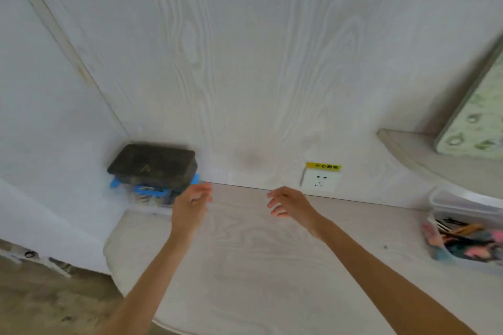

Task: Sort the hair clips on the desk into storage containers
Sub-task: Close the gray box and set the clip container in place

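Observation:
A clear storage box (148,197) with blue latches stands in the desk's far left corner, holding colourful clips, with a dark box (153,164) stacked on top. My left hand (192,205) hovers just right of it, fingers loosely spread, holding nothing. My right hand (290,202) hangs over the desk's back edge, fingers relaxed and empty. At the far right a clear open container (462,236) holds several pink, orange and dark hair clips.
The pale wood-grain desk (258,266) meets a matching wall panel. A white wall socket (321,181) with a yellow label sits behind my right hand. A shelf (424,155) juts out at upper right. Floor shows at lower left.

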Available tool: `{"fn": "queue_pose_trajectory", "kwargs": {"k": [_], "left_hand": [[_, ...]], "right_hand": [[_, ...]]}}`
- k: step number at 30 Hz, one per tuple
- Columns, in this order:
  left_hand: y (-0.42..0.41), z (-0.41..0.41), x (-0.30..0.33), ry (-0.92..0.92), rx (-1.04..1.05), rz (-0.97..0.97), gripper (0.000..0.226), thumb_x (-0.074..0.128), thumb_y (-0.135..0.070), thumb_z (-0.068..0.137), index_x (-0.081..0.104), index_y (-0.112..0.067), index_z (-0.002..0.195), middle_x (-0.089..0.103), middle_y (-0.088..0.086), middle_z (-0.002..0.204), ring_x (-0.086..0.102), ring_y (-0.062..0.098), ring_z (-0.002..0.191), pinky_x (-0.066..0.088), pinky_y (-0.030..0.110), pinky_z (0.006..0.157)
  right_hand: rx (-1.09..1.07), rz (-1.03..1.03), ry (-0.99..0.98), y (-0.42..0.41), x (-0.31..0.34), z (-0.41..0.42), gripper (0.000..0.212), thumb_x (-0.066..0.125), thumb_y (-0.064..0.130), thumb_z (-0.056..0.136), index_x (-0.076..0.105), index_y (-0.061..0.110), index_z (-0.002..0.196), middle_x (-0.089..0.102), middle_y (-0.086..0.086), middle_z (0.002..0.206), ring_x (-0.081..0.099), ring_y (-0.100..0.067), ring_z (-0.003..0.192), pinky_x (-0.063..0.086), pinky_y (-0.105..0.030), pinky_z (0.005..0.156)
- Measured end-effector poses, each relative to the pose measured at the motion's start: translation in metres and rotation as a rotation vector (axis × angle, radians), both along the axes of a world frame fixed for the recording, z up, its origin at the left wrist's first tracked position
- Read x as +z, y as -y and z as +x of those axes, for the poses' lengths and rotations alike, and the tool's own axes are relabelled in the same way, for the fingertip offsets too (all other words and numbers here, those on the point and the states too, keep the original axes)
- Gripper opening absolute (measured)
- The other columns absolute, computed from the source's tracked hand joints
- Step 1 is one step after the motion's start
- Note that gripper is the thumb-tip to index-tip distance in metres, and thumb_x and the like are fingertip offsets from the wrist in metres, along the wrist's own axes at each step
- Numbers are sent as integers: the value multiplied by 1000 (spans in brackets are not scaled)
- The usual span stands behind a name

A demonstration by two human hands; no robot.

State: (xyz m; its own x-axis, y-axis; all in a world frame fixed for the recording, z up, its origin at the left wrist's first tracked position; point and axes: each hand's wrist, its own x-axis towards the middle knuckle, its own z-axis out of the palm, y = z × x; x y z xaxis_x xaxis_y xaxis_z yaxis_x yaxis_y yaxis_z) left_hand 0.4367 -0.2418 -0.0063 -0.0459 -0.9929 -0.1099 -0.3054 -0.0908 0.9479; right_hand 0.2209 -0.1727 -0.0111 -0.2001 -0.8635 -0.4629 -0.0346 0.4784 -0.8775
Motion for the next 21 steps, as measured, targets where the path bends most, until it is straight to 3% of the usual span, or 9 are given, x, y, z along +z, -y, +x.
{"fn": "queue_pose_trajectory", "kwargs": {"k": [1, 3, 6, 9, 11, 13, 15, 18, 21], "left_hand": [[-13, -31, -3, 14, -107, 22, 30, 55, 1, 88, 67, -26, 80, 67, -21, 63, 62, -6, 61, 50, 21, 60], [-31, -79, -9, 33, -225, 48, 36, 59, -3, 86, 66, -35, 71, 66, -25, 62, 62, -7, 59, 48, 27, 63], [-62, -161, -11, -22, -390, 137, 23, 62, -12, 87, 65, -31, 75, 68, -15, 65, 63, 4, 65, 48, 26, 64], [-96, -234, -15, -28, -583, 244, 12, 59, -13, 89, 65, -22, 84, 67, -1, 88, 63, -2, 63, 46, 14, 54], [-122, -276, -20, 68, -752, 246, 11, 59, -15, 88, 65, -23, 92, 67, 1, 102, 67, 8, 80, 52, 21, 63], [-147, -311, -27, 240, -951, 137, 26, 53, -13, 88, 64, -27, 107, 64, -2, 119, 64, 20, 104, 51, 32, 86], [-170, -338, -32, 453, -1176, -48, 42, 44, -11, 93, 50, -28, 131, 47, -5, 140, 51, 17, 123, 41, 30, 101], [-201, -365, -39, 718, -1393, -306, 55, 39, -10, 95, 26, -30, 145, 23, -9, 154, 32, 17, 136, 35, 33, 106], [-208, -370, -42, 873, -1394, -478, 56, 43, -14, 94, 25, -29, 145, 25, -9, 153, 34, 18, 134, 40, 37, 100]], "right_hand": [[-51, -6, -57, -29, -7, -30, 12, 46, 9, 93, 58, 8, 96, 61, -4, 77, 57, -15, 65, 44, -20, 62], [-130, -2, -170, -79, -16, -75, 16, 45, 1, 91, 59, 7, 93, 61, -4, 76, 58, -11, 61, 45, -12, 57], [-254, 38, -327, -154, -20, -136, 23, 46, -1, 90, 60, 15, 80, 62, -1, 72, 59, 2, 52, 43, -7, 52], [-340, 65, -457, -212, -24, -182, 21, 51, 5, 90, 58, 22, 80, 63, -1, 81, 62, -14, 73, 49, -22, 71], [-419, 101, -632, -248, -27, -206, 12, 53, 10, 90, 58, 20, 95, 64, -2, 98, 60, -19, 91, 46, -28, 82], [-444, 130, -870, -277, -32, -225, 27, 52, 13, 91, 54, 18, 118, 57, -3, 122, 54, -22, 110, 41, -28, 93], [-382, 234, -1027, -295, -37, -236, 46, 48, 15, 93, 38, 15, 137, 39, -5, 144, 38, -23, 131, 34, -31, 104], [-228, 383, -1060, -312, -50, -250, 61, 41, 18, 95, 11, 17, 149, 4, -3, 158, 9, -21, 145, 19, -32, 115], [-186, 383, -1003, -320, -58, -256, 65, 40, 15, 95, 5, 21, 149, -5, 0, 158, 3, -20, 146, 15, -31, 117]]}}
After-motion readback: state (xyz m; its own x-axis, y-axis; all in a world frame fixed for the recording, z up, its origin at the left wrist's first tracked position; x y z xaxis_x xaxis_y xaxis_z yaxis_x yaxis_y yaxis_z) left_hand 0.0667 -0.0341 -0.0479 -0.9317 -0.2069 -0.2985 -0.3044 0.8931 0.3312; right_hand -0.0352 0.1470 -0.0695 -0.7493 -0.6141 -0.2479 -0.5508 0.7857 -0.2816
